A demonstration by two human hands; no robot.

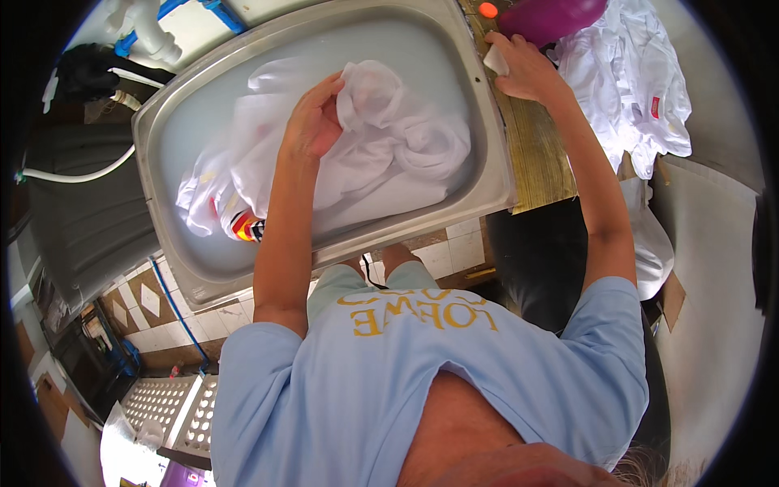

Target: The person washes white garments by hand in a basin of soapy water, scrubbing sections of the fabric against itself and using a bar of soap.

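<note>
My half-curled left hand (316, 122) touches white cloth (369, 158), grip unclear; my right hand (523, 69) pinches one white block (495, 60). I'd steady the cloth lightly, keeping it submerged in one steel basin (497, 162). Beyond: one purple container (552, 18), one orange disc (488, 10).

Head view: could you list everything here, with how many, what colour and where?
Sink: one, grey, upper middle
Water: one pool, cloudy, in sink
Wet cloth: count unclear, white, in water
Bright patch: one, red-yellow-black, in sink
Board: one, brown, right of sink
Container: one, purple, upper right
Round thing: one, orange, beside container
Clothes pile: one, white, upper right
Hose: one, white, left
Pipes: several, blue, top left
Small piece: one, white, in right grip
Shirt: one, light blue, lower middle
Left grip: one, bare, at wet cloth
Right grip: one, bare, near container
</note>
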